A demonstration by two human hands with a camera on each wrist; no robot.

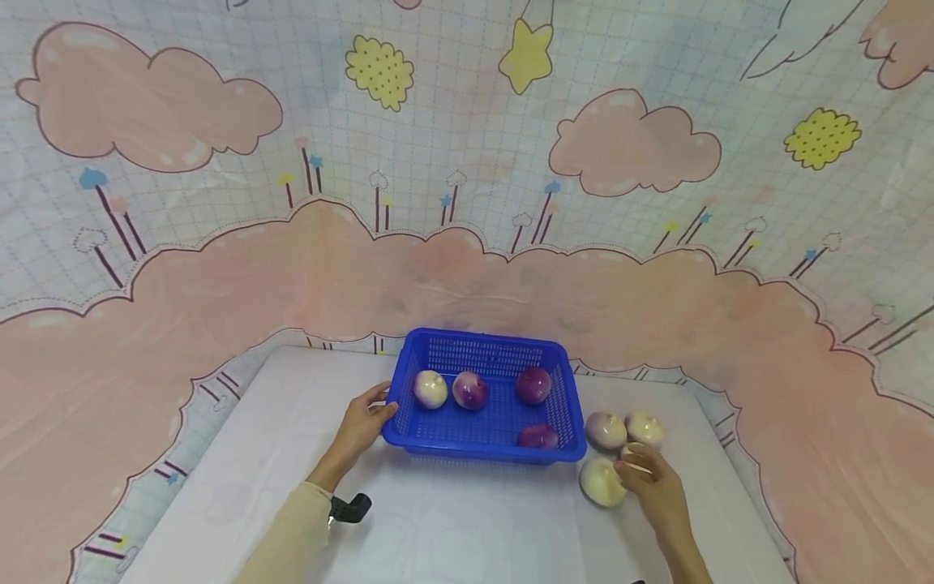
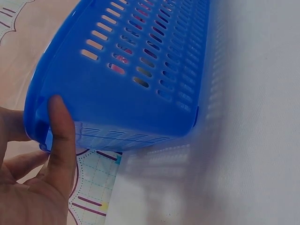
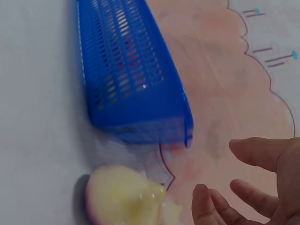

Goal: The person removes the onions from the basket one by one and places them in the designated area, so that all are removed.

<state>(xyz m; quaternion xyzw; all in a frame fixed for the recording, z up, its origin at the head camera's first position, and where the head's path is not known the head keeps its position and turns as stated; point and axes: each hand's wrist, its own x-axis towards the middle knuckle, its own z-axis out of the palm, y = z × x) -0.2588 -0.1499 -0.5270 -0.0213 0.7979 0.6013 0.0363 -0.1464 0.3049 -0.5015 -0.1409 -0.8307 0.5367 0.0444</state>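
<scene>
A blue plastic basket (image 1: 481,446) with slotted walls stands on the table, and my left hand (image 1: 362,423) grips its left end. In the left wrist view, the thumb (image 2: 62,133) lies on the outside of the basket wall. Inside are a pale onion (image 1: 430,390), a purple-and-white onion (image 1: 469,391) and two dark purple onions (image 1: 533,385). My right hand (image 1: 657,487) hovers over several pale onions (image 1: 602,483) to the right of the basket. Its fingers (image 3: 253,199) are bent and spread apart, with nothing between them in the right wrist view. Part of one onion is hidden behind this hand.
The white table (image 1: 467,527) extends in front of the basket. A printed cloth (image 1: 452,284) with clouds and stars hangs behind and around it. A black strap-like piece (image 1: 350,508) sits at the left wrist.
</scene>
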